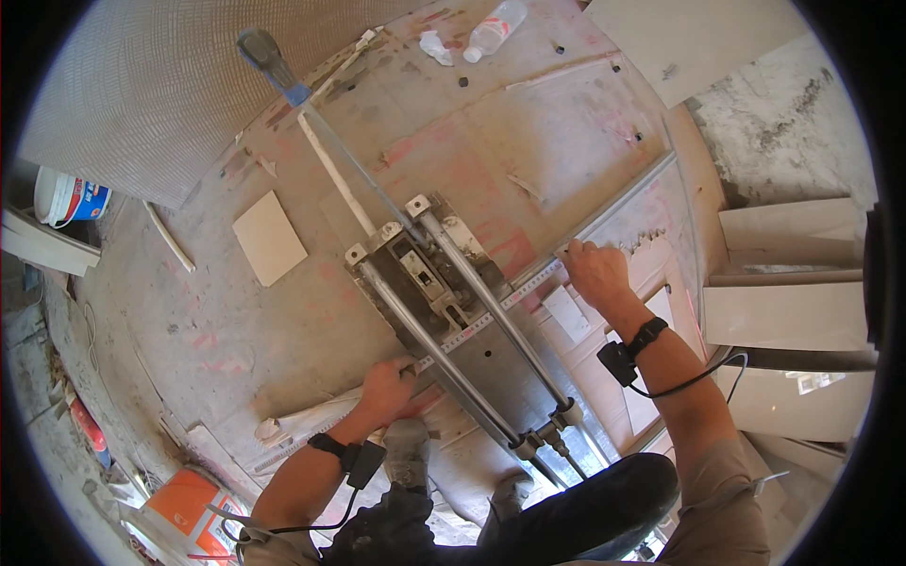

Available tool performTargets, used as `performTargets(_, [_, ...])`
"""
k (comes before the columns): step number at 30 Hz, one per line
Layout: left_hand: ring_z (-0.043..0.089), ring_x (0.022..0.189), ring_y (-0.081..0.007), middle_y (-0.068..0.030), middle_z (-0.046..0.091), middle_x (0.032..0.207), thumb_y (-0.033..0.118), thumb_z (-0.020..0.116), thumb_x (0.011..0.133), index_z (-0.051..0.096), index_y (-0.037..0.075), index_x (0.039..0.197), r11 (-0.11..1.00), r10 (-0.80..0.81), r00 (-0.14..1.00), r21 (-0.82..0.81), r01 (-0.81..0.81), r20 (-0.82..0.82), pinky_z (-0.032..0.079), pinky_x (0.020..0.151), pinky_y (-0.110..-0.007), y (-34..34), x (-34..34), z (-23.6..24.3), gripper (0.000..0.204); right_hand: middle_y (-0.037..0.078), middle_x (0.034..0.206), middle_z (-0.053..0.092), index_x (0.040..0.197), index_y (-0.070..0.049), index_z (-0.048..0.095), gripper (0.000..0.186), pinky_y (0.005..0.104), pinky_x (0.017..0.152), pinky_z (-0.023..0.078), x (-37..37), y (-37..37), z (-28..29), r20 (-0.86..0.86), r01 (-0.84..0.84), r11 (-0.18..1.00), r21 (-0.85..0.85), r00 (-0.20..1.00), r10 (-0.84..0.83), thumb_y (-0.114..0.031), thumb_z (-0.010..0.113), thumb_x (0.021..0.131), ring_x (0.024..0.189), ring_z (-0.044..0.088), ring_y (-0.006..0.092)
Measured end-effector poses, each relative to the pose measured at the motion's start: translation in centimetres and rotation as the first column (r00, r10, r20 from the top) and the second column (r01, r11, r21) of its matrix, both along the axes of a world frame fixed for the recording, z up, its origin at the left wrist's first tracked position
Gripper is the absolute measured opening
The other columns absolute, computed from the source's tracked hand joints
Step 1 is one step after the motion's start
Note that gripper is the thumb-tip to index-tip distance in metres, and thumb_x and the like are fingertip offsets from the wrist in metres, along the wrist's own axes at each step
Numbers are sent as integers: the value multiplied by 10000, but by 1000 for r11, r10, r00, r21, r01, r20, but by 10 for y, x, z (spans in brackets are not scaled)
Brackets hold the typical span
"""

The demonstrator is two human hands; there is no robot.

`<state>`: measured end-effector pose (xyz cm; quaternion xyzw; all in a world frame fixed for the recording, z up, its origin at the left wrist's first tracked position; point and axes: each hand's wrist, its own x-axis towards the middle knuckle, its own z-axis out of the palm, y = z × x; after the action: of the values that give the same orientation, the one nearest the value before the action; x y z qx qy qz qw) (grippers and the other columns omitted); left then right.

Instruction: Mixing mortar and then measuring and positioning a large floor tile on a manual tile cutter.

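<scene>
A manual tile cutter (444, 283) with two steel rails and a long handle with a grey-blue grip (268, 61) lies on the board in front of me. Slanting across beneath its rails is a ruler strip (531, 286) with white markings. My left hand (387, 391) is closed at the strip's near left part, just outside the left rail. To the right of the rails, my right hand (597, 274) pinches the strip with bent fingers; their tips are partly hidden. A grey shiny surface (519, 363) lies under the rails on my side of the strip.
A small beige tile piece (270, 239) lies left of the cutter. Stacked tiles (788, 316) stand at the right. A plastic bottle (495, 30) lies at the far edge. Buckets, one white and blue (71, 196), one orange (189, 509), stand at the left. Cables hang from both wrists.
</scene>
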<state>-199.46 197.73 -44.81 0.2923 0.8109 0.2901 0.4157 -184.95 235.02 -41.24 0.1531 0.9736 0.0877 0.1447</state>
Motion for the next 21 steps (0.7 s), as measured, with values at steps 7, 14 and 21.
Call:
performTargets(7, [625, 709, -380, -234, 627, 773, 159, 545, 792, 692, 47, 929, 998, -6, 1000, -55, 7, 23, 501, 657, -421, 4, -2, 6, 230, 117, 728, 641, 854, -70, 542, 170, 392, 540, 509, 0, -4, -1, -8, 78, 996, -43, 997, -79, -235, 504, 869, 630, 655, 265])
performTargets(14, [644, 741, -374, -234, 641, 797, 177, 557, 785, 688, 24, 891, 997, 7, 998, -73, -3, 59, 507, 665, -399, 3, -1, 5, 227, 109, 711, 633, 854, -74, 544, 204, 398, 534, 509, -3, -10, 3, -23, 136, 990, -39, 990, -137, -266, 488, 897, 631, 651, 270])
performTargets(21, [638, 701, -365, -215, 646, 771, 159, 540, 774, 687, 28, 934, 998, -34, 999, -59, 35, 22, 515, 658, -424, 6, -1, 10, 254, 53, 751, 628, 877, -100, 577, 199, 380, 531, 507, -11, -21, 15, 44, 266, 964, 31, 963, -267, -278, 492, 901, 716, 654, 202])
